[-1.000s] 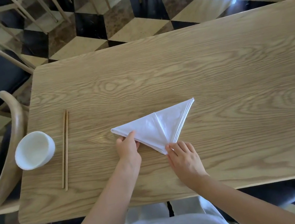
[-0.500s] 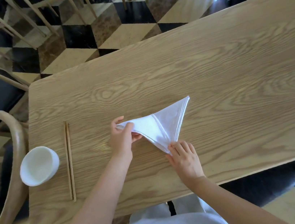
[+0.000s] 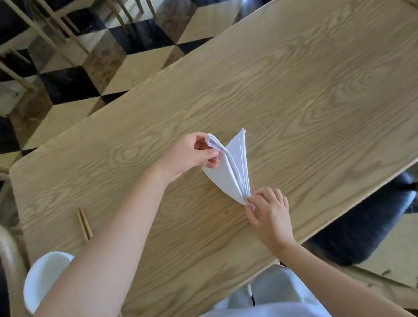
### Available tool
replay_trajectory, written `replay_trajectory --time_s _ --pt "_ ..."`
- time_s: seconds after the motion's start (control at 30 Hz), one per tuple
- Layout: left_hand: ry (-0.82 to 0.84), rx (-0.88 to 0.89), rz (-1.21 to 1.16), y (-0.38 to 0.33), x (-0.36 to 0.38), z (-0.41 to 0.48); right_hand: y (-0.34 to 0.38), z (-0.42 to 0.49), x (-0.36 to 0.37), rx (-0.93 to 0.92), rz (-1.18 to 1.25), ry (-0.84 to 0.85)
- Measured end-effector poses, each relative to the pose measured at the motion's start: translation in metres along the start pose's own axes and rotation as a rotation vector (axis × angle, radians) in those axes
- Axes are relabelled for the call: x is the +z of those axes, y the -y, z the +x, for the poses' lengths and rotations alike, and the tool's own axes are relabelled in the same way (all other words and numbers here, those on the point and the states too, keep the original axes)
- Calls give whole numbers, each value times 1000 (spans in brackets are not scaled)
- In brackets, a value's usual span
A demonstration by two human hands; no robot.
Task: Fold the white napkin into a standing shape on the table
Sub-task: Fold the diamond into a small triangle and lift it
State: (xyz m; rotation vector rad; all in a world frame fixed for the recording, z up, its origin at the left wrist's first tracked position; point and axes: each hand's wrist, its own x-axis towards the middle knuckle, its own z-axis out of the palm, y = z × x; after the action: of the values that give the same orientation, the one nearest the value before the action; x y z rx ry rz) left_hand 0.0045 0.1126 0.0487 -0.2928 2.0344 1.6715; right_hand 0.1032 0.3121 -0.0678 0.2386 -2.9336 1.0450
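The white napkin [image 3: 233, 167] is a folded triangle near the middle of the wooden table [image 3: 300, 86]. My left hand [image 3: 188, 154] pinches its left corner and has lifted that flap up and over toward the right half, so the flap stands off the table. My right hand [image 3: 270, 210] pinches the napkin's near pointed tip against the table. The far right corner of the napkin lies flat on the wood.
A white bowl [image 3: 44, 278] sits at the table's near left edge, partly behind my left forearm. A pair of wooden chopsticks [image 3: 84, 223] lies beside it. Chairs stand at the left [image 3: 2, 241] and right [image 3: 359, 225]. A chequered floor surrounds the table.
My left hand has raised the napkin's left corner off the table and swung it rightward over the centre crease. My right hand kept hold of the near tip. The camera view tilted.
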Motion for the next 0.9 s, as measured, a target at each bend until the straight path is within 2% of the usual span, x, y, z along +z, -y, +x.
replay_trajectory --time_s 0.17,0.3,0.4,0.53,0.73,0.9 --pt "-129 -33 364 -4 -1 47 2 3 -7 145 16 46" --pt "-95 -76 331 8 11 81 3 9 -13 264 20 118" --pt "-79 -80 396 20 20 100 3 13 -17 299 1 181" --pt "-66 -37 457 25 26 110 7 14 -21 246 -73 235" --pt "-38 77 563 28 33 113 9 2 -20 69 -193 158" --pt "64 59 610 20 33 113 8 -4 -16 -5 -253 151"
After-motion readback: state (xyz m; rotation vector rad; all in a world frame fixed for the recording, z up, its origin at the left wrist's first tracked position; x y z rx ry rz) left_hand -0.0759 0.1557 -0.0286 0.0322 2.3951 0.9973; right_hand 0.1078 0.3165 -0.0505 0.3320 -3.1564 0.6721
